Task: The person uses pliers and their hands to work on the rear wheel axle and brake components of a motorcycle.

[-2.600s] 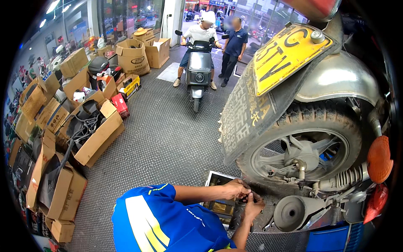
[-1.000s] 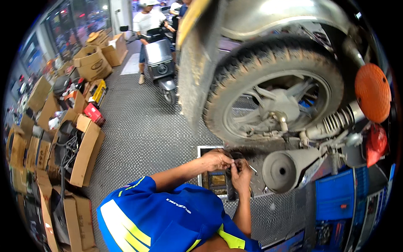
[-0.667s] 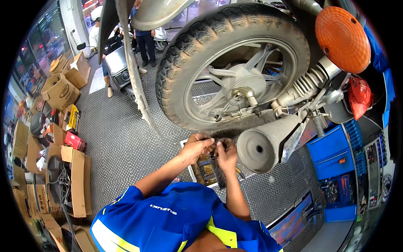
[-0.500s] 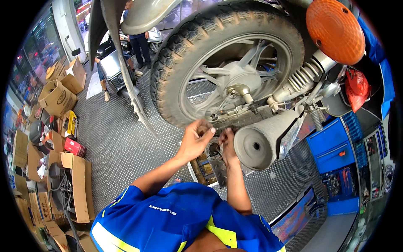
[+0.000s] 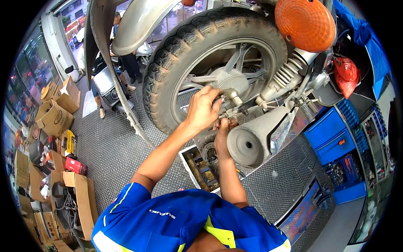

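My left hand [image 5: 204,109] is closed beside the hub of a motorcycle's rear wheel [image 5: 161,80], its fingers curled near the brake arm [image 5: 231,96]. Just below it, my right hand [image 5: 221,133] has thumb and fingers closed together by the end of the linkage next to the axle. What either set of fingertips grips is hidden. The grey exhaust muffler [image 5: 247,145] lies directly right of my right hand. Beneath my forearms sits a shallow parts tray [image 5: 189,169], with a round dark metal part [image 5: 209,152] at its upper end.
An orange turn signal [image 5: 305,25] and a coil-spring shock absorber [image 5: 287,73] jut out at upper right. Blue tool cabinets [image 5: 329,134] stand to the right. Cardboard boxes [image 5: 79,197] line the left. Another motorcycle [image 5: 110,89] and people are beyond the wheel, on tread-plate flooring [image 5: 113,155].
Both hands have moved up from above the round metal part to the wheel hub's linkage. My left hand has turned over, its back now showing. The view has shifted slightly.
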A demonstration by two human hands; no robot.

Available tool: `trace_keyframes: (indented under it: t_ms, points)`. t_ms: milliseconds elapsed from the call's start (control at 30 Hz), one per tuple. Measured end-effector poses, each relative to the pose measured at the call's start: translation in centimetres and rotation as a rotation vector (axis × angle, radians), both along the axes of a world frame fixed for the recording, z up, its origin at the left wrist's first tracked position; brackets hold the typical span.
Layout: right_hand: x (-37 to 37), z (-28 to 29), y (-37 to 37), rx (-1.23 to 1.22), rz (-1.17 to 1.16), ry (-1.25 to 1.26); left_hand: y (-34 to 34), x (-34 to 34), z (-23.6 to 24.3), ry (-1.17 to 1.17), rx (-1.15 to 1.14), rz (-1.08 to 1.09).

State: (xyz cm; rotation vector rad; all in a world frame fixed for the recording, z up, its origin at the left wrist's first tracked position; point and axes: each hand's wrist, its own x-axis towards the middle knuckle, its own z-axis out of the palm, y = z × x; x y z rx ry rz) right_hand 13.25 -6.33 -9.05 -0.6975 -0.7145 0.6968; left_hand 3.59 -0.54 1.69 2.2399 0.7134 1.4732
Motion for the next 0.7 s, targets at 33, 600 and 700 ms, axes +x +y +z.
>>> trace_keyframes:
  t_ms: [33, 600, 700]
  points:
    - [0.1, 0.1, 0.2, -0.013, -0.026, 0.012, 0.1, 0.1, 0.0, 0.021, 0.01, 0.002]
    - [6.3, -9.3, -8.1, -0.215, -0.143, 0.327, 1.0, 1.1, -0.1, 0.028, 0.03, 0.054]
    - [13.6, -4.6, -12.9, -0.257, -0.584, -0.373, 1.0, 1.4, -0.7, -0.06, -0.015, 0.023]
